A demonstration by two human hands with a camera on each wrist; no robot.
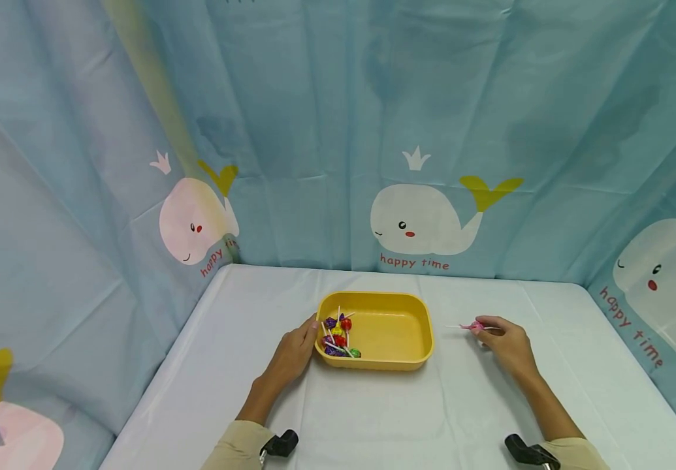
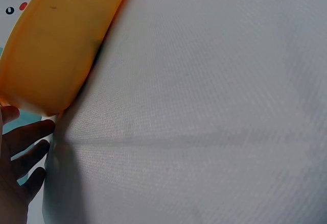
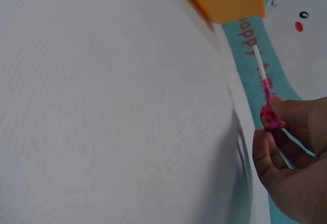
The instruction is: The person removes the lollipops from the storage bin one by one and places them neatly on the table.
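A yellow rectangular tray (image 1: 393, 326) stands on the white table. In its left end lie several lollipops (image 1: 338, 336) in purple, red, yellow and green wrappers, their white sticks pointing various ways. My left hand (image 1: 293, 352) is against the tray's left end; in the left wrist view its spread, fairly straight fingers (image 2: 30, 134) reach the lower corner of the tray wall (image 2: 61, 45). To the right of the tray, my right hand (image 1: 508, 343) pinches a pink-wrapped lollipop (image 3: 269, 114) by its candy end between thumb and fingers. Its white stick points left, toward the tray.
A white cloth (image 1: 373, 411) covers the table. Behind and at both sides hangs a blue curtain (image 1: 314, 130) printed with whales, meeting the table's back edge. Black wrist-camera mounts (image 1: 281, 444) sit at both sleeves.
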